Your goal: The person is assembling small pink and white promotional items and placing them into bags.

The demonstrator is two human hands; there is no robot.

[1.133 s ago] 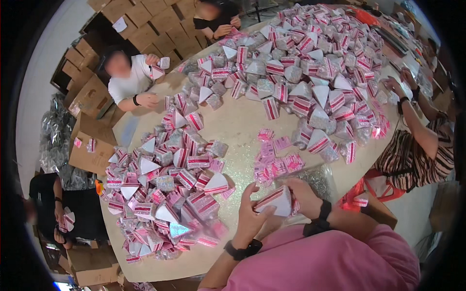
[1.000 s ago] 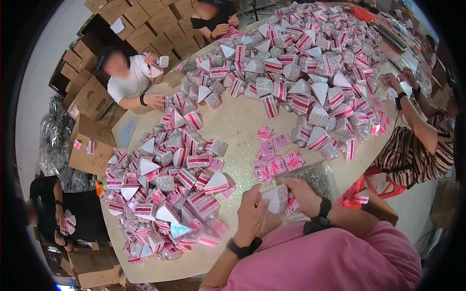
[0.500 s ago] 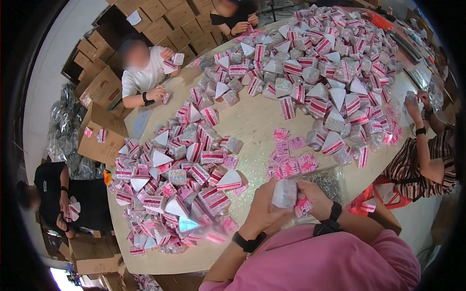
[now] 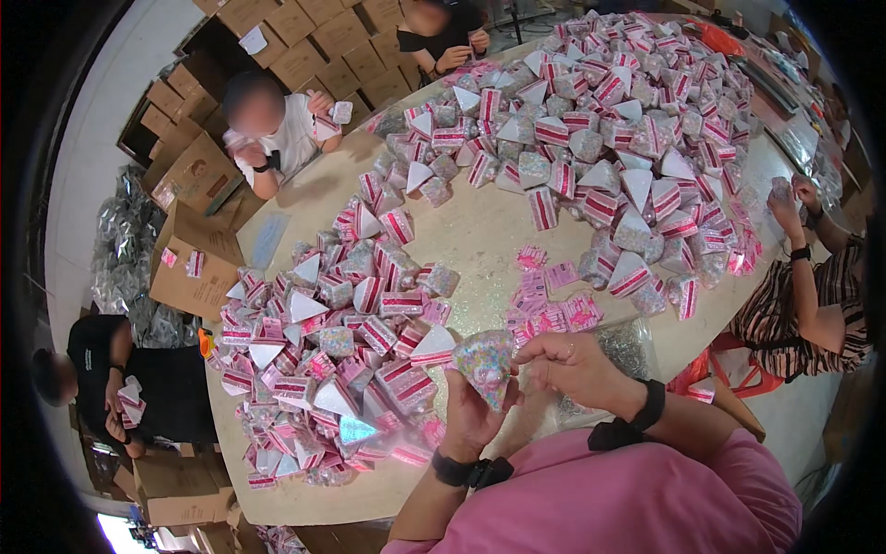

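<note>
A wedge-shaped toy cake slice (image 4: 481, 362) with a sprinkle-speckled face rests in my left hand (image 4: 471, 417), whose fingers wrap its underside. My right hand (image 4: 580, 371) is at the slice's right edge, thumb and forefinger pinched together. Whatever lies between those fingertips is too small to make out. Just left of the slice begins a heap of similar cake slices (image 4: 406, 380) with pink and white layered sides. Beyond my hands lie loose pink printed tags (image 4: 558, 314). Partly behind my right forearm is a clear bag (image 4: 637, 343) of thin silvery pieces.
A larger pile of cake slices (image 4: 600, 120) covers the far side of the pale table (image 4: 480, 245). Co-workers sit around it: one in white (image 4: 300, 129), one in stripes (image 4: 798, 309), one in black at left. Cardboard boxes (image 4: 196, 263) stand at left; a red stool (image 4: 738, 369) is at right.
The slice has moved left and turned from its white side to its speckled face. The pink tag by my right hand no longer shows. The co-worker in white has raised one hand.
</note>
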